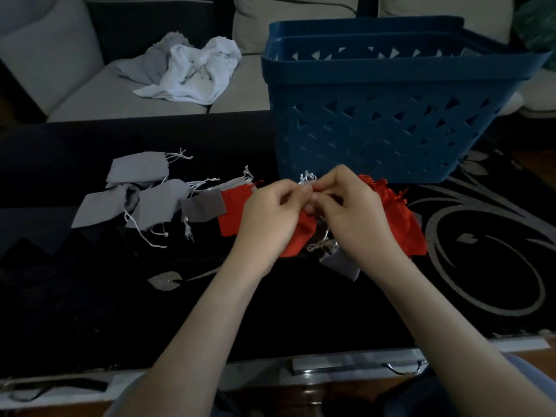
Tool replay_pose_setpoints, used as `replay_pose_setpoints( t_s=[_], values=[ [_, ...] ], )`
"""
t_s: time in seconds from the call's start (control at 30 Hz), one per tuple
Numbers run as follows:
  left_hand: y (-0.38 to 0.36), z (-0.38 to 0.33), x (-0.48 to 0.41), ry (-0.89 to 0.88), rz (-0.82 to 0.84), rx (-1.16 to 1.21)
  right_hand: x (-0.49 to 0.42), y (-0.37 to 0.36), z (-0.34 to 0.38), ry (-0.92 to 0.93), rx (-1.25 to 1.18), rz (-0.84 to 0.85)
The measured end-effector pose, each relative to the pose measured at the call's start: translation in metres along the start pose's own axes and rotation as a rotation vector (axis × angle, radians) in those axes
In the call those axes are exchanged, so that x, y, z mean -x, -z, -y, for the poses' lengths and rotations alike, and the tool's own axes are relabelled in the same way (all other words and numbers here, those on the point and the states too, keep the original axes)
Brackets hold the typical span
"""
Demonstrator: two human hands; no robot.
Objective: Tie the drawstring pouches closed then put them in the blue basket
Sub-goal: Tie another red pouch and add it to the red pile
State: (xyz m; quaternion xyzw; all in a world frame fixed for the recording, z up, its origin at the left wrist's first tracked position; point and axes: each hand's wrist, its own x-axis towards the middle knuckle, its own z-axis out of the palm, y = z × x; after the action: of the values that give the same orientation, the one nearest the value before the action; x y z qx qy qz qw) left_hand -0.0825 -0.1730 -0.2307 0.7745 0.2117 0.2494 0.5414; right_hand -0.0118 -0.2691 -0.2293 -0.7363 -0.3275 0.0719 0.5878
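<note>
— Where is the pouch we're tying?
— Mid-table (90, 296), just in front of the blue basket (391, 121). Our left hand (270, 213) and right hand (353, 210) both pinch the pale drawstring (307, 177), and a red pouch (301, 236) lies under them.
— Whose cords are those?
— We can't tell. Grey pouches (153, 200) lie toward the left edge, and a second red pouch (401, 219) lies beside our right hand.

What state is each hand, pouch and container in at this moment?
left hand, pinching the pale cord ends
right hand, pinching the same cord ends
pale cord ends, held between both hands
grey pouches, lying flat, cords loose
red pouch, lying down, neck gathered
blue basket, upright; contents hidden
white cloth, crumpled on the sofa
</note>
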Motion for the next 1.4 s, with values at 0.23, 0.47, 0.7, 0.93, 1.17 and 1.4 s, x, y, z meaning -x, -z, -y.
replay_pose_setpoints(
  t_s=[0.23, 0.47, 0.7, 0.93, 1.17, 1.4],
  values=[
    [0.002, -0.002, -0.005, 0.222, 0.109, 0.279, -0.001, 0.001, 0.002, 0.065, 0.023, -0.025],
    [-0.003, -0.005, -0.006, 0.175, 0.033, 0.476, -0.006, 0.009, 0.004, -0.202, -0.274, 0.203],
    [-0.007, -0.007, -0.005, 0.107, -0.007, 0.393, -0.008, 0.014, 0.005, -0.278, -0.218, 0.179],
    [-0.004, -0.016, -0.014, 0.236, 0.256, 0.682, -0.005, 0.031, 0.012, -0.396, -0.566, 0.336],
    [-0.007, -0.015, -0.014, 0.129, 0.374, 0.553, -0.001, 0.05, 0.008, -0.404, -0.512, 0.376],
    [-0.015, -0.01, -0.012, -0.066, 0.264, 0.039, 0.0, 0.06, -0.012, -0.32, -0.178, 0.343]
  ],
)
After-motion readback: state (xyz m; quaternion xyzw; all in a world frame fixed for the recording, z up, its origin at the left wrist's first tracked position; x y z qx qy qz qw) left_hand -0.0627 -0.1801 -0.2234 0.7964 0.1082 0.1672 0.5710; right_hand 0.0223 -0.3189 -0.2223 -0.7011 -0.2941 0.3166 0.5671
